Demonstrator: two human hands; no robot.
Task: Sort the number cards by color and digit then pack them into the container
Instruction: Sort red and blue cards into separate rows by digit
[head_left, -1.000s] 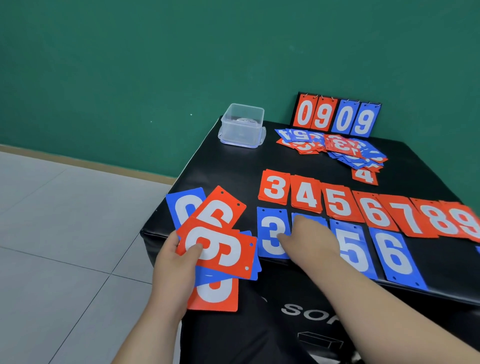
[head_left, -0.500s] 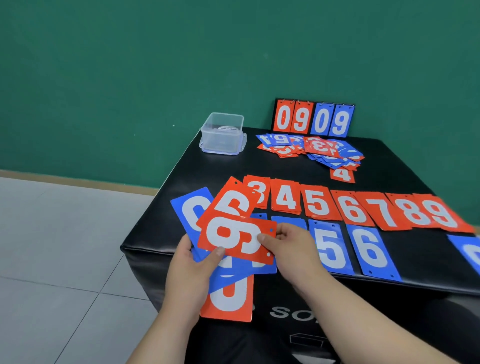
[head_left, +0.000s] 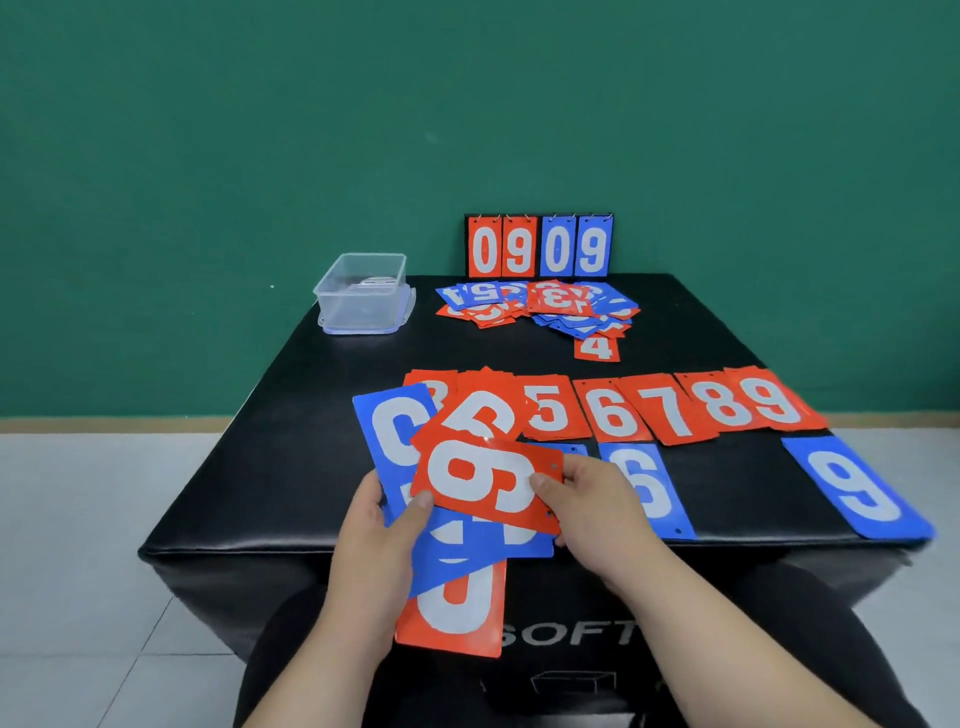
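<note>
Black padded surface (head_left: 291, 457) carries the cards; left hand (head_left: 371, 545), over the near edge, grips a fanned stack of cards (head_left: 467, 540), thumb curled on top, fingers underneath and out of sight; top of the fan is a red 9 (head_left: 483, 483) lying sideways; right hand (head_left: 597, 512) pinches that card's right end, thumb on its face, other fingers curled below; a blue card (head_left: 387, 431) sticks out at the fan's upper left; a red card (head_left: 457, 613) hangs past the near edge; red row (head_left: 675, 410) across the middle reads 5, 6, 7, 8, 9, its left end hidden by the fan; blue 6 (head_left: 649, 488) and blue 9 (head_left: 857, 491) lie along the near edge, well apart; unsorted pile (head_left: 545, 306) sits near the far edge, a red 4 (head_left: 597, 348) at its near side; clear container (head_left: 363, 296) stands at the far left corner, contents unclear; scoreboard stand (head_left: 540, 247) is upright at the far edge, showing 0 9 0 9.
</note>
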